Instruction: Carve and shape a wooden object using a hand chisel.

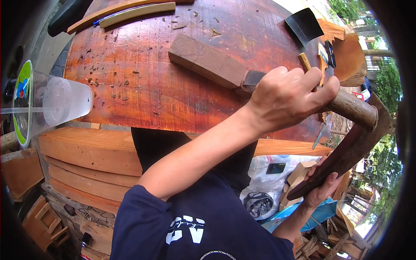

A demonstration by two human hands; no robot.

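Observation:
My left hand point(294, 95) is closed around a round wooden handle point(353, 110), whose right end meets a long, dark, tapered blade point(351, 154) angled down toward the lower left. My right hand point(320, 190) grips that blade near its lower end, fingers curled around it. Just left of my left hand, a brown rectangular block point(206, 60) lies on the reddish wooden table point(130, 95), beside a short dark piece point(252, 77) partly hidden by the hand; I cannot tell whether these touch the handle.
A clear plastic cup point(67, 99) with straw stands at the table's left edge. Curved wooden strips point(136, 14) lie at the back, a black scoop-like plate point(303, 27) and several tools at the right. Stacked planks point(86, 151) and a white sack point(255, 182) are below the table.

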